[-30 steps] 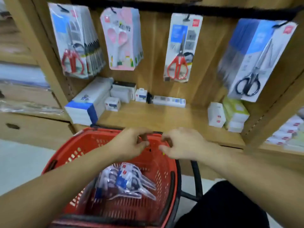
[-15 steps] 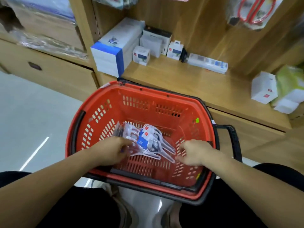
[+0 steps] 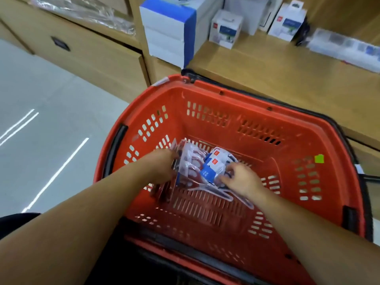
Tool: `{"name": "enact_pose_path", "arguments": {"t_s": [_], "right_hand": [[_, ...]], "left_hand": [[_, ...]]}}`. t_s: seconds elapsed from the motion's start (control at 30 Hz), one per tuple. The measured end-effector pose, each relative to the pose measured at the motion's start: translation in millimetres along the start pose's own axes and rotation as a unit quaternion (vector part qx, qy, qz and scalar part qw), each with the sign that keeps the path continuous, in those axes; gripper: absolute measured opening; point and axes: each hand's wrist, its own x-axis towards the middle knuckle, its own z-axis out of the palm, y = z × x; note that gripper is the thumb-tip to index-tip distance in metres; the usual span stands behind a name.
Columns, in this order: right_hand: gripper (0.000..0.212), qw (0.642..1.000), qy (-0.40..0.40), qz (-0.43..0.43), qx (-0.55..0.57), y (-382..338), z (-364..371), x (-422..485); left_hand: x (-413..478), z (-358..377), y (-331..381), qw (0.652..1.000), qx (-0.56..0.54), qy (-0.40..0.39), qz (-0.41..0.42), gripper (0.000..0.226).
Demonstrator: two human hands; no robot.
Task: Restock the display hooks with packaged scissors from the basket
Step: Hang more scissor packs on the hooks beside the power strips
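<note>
My left hand (image 3: 164, 168) grips the left edge of the packaged scissors (image 3: 205, 171) on the red basket's (image 3: 226, 87) floor. My right hand (image 3: 240, 181) curls onto their right side, hold uncertain. The packs lie between both hands, tips pointing toward me.

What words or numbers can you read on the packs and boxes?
No text is readable.
Scissor packs: red and blue labels, too blurred.
Shelf boxes: red logos, too small.
Green sticker on the basket: looks blank.
</note>
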Motion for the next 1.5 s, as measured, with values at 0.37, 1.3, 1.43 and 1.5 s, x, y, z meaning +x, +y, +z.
{"name": "enact_pose_path", "arguments": {"t_s": [0.37,1.3,1.43,1.5], "right_hand": [[0.087,0.944,-0.090,0.035,0.315,-127.4,117.8,40.6],[0.033,0.839,-0.128,0.018,0.529,-103.9,-5.0,-39.5],[0.028,0.825,-0.087,0.018,0.558,-104.0,-51.4,-73.4],[0.028,0.810,-0.096,0.015,0.579,-103.2,-74.9,-93.4]], "left_hand": [[-38.7,-34.6,-18.0,0.995,0.042,-0.091,0.004,0.051],[-54.9,-12.0,-16.6,0.967,-0.249,-0.048,0.000,0.035],[-73.0,-19.8,15.8,0.889,-0.457,-0.026,0.025,0.030],[-83.3,-25.6,33.7,0.852,-0.523,-0.011,0.035,0.032]]}}
